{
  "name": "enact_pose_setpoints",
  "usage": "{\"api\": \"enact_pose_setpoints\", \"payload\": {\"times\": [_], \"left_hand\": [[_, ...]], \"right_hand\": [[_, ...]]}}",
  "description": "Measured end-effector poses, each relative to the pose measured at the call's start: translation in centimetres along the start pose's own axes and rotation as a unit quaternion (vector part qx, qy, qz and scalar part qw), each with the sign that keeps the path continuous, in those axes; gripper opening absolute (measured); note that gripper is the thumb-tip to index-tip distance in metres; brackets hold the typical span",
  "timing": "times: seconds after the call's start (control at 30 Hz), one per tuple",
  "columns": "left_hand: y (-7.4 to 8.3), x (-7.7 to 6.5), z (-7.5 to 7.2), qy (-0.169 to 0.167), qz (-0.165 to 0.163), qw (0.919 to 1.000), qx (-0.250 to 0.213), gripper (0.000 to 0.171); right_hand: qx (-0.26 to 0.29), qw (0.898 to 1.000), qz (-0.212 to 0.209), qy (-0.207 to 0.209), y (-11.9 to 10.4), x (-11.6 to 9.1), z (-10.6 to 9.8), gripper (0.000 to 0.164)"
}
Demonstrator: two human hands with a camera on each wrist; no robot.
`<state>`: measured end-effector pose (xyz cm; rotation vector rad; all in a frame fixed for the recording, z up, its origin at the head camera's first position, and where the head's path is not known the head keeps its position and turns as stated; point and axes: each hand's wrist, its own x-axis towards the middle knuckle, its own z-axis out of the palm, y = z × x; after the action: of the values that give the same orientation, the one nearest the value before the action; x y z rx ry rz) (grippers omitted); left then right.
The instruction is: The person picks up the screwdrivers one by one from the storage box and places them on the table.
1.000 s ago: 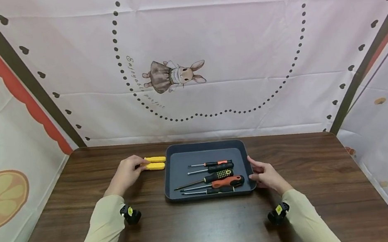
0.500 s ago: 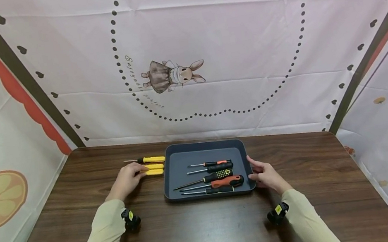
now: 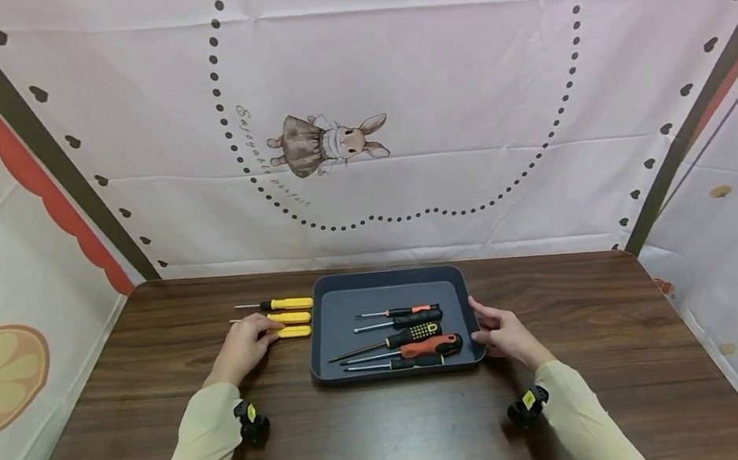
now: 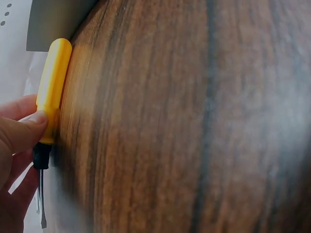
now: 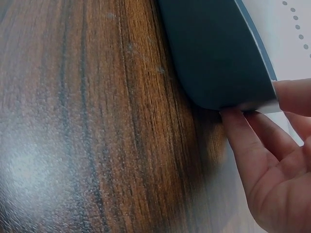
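Observation:
Thumb and fingers of my left hand (image 3: 242,352) pinch a yellow-handled screwdriver (image 4: 54,73), its black collar and flat metal tip showing below the grip. It lies nearest me in a stack of three; beyond it are a second yellow screwdriver (image 3: 292,318) and a third yellow screwdriver (image 3: 292,303), handles toward the tray. The dark grey tray (image 3: 390,278) sits just right of them. My right hand (image 3: 508,334) touches the tray's right wall from outside, thumb near the front corner and fingers extended along the side.
In the tray lie a small red-and-black screwdriver (image 3: 417,309), a black screwdriver (image 3: 418,319), a yellow-dotted screwdriver (image 3: 420,333), an orange-and-black screwdriver (image 3: 432,346) and another black screwdriver (image 3: 420,361). The wooden table (image 3: 402,448) ends at a printed cloth (image 3: 438,116).
My left hand has shifted slightly toward me. The yellow screwdrivers have spread apart into a row, and the farthest one's black collar and shaft have come into sight. The right hand stays on the tray.

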<state>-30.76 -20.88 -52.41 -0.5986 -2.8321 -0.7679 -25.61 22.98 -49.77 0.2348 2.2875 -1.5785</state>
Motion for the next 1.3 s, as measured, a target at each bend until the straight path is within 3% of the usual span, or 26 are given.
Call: {"api": "enact_pose_setpoints", "payload": {"times": [0.23, 0.53, 1.03, 1.3], "left_hand": [[0.19, 0.15, -0.26, -0.011, -0.007, 0.9999, 0.003, 0.014], [0.2, -0.16, -0.24, 0.007, -0.031, 0.9993, -0.018, 0.011], [-0.02, -0.27, -0.25, 0.021, -0.016, 0.999, -0.037, 0.009], [0.16, -0.42, -0.33, 0.0, -0.03, 0.9985, -0.046, 0.009]], "right_hand": [[0.01, 1.0, 0.003, -0.002, -0.07, 0.09, -0.11, 0.066], [0.01, 1.0, 0.006, 0.002, -0.09, 0.1, 0.12, 0.067], [0.008, 1.0, 0.003, 0.005, 0.09, 0.1, 0.15, 0.067], [0.007, 1.0, 0.003, 0.004, 0.1, 0.05, 0.24, 0.067]]}}
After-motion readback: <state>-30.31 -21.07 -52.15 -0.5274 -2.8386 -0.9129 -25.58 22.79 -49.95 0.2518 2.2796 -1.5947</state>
